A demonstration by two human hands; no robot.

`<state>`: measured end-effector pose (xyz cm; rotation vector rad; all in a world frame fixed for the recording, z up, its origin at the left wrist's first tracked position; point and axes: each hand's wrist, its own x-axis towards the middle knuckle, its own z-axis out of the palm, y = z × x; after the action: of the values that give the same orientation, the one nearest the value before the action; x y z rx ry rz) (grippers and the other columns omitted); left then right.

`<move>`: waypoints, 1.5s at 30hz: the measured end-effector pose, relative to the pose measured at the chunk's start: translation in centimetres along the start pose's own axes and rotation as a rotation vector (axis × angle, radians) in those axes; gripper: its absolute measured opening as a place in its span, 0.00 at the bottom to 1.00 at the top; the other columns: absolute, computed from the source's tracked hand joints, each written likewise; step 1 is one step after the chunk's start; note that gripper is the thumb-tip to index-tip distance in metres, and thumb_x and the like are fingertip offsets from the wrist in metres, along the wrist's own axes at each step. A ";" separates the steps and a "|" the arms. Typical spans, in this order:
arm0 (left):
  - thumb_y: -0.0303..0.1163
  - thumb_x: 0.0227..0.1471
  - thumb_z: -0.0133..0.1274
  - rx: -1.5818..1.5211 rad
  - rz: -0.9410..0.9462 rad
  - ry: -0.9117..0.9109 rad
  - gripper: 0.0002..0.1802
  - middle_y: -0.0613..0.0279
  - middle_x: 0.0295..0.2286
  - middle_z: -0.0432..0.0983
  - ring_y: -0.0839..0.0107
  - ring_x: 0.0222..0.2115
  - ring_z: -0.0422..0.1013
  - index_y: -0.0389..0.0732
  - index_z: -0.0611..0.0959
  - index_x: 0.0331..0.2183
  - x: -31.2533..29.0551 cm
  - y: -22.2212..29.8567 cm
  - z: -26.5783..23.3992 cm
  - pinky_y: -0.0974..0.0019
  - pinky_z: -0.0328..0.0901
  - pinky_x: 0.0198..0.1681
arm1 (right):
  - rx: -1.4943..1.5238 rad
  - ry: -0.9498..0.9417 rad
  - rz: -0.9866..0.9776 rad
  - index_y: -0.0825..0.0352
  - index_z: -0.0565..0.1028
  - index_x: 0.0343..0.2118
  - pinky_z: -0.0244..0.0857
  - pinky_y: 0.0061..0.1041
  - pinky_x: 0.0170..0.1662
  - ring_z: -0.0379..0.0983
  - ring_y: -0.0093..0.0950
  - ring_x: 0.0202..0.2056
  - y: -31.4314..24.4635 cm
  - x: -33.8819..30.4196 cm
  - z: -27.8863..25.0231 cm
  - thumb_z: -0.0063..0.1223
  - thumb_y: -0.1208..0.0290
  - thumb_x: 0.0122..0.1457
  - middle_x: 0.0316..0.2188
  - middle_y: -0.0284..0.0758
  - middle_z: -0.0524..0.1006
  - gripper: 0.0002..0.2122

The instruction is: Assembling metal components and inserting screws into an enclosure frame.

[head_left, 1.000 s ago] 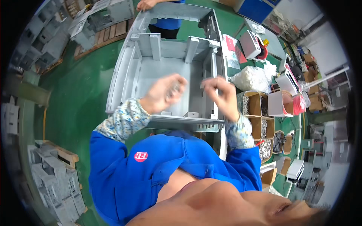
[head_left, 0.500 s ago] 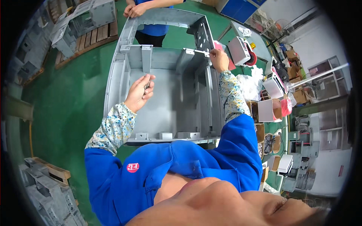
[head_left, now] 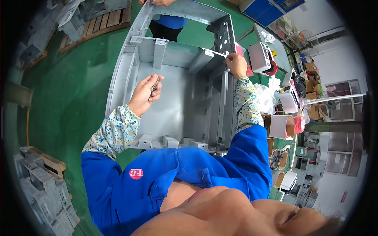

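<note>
Left hand (head_left: 145,95): closed round small metal parts (head_left: 154,86)
Right hand (head_left: 237,65): fingertips at gray metal frame (head_left: 178,54); grip unclear
Change: hands now farther apart; work seemingly centers at frame edge

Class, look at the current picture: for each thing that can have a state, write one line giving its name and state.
Left hand: partly closed around small metal parts
Right hand: fingers curled, at the frame's right side; contents hidden
Gray metal frame: open on top, interior visible
Co-worker's hands: at the frame's far end, partly out of picture
Clear plastic bag: crumpled
Wooden pallet: loaded with gray metal housings
</note>
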<state>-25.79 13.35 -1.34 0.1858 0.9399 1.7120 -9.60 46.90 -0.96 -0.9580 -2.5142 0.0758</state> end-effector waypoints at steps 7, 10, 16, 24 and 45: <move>0.50 0.54 0.42 0.095 -0.052 0.087 0.21 0.73 0.12 0.58 0.85 0.10 0.50 0.42 0.69 0.23 -0.5 -0.3 -0.1 0.79 0.44 0.10 | -0.165 -0.084 -0.092 0.62 0.76 0.24 0.63 0.33 0.34 0.72 0.36 0.30 -0.6 0.2 -0.8 0.57 0.60 0.42 0.23 0.37 0.75 0.11; 0.55 0.52 0.42 0.154 -0.052 0.116 0.25 0.74 0.10 0.55 0.84 0.08 0.48 0.44 0.67 0.18 0.0 -0.4 -0.1 0.79 0.43 0.09 | -0.154 0.167 -0.402 0.63 0.75 0.25 0.59 0.33 0.35 0.68 0.36 0.32 -6.5 -0.7 -1.5 0.57 0.60 0.43 0.25 0.35 0.73 0.12; 0.58 0.51 0.40 0.349 0.064 0.133 0.28 0.75 0.09 0.54 0.84 0.07 0.48 0.45 0.68 0.15 -0.1 -0.4 1.5 0.78 0.43 0.10 | 0.772 -0.342 -0.578 0.64 0.76 0.29 0.60 0.25 0.30 0.70 0.28 0.24 -19.7 -7.3 -3.1 0.58 0.66 0.46 0.21 0.32 0.74 0.09; 0.34 0.55 0.38 -0.042 -0.058 0.004 0.09 0.69 0.18 0.63 0.82 0.15 0.56 0.40 0.70 0.30 0.1 0.1 -0.9 0.79 0.48 0.12 | 0.768 -0.084 -0.201 0.68 0.75 0.27 0.66 0.25 0.32 0.72 0.32 0.25 -13.5 -2.5 -1.4 0.54 0.76 0.47 0.24 0.40 0.75 0.04; 0.34 0.57 0.37 0.064 0.095 -0.029 0.12 0.70 0.19 0.65 0.84 0.15 0.56 0.38 0.73 0.36 0.3 1.1 -0.8 0.81 0.49 0.13 | 0.048 0.047 -0.279 0.64 0.76 0.23 0.64 0.33 0.34 0.71 0.38 0.29 -5.8 1.4 2.2 0.50 0.72 0.46 0.23 0.37 0.74 0.04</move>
<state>-27.18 13.19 -1.24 0.3005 0.9783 1.7629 -15.02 43.63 -1.17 -0.5762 -2.5637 0.0271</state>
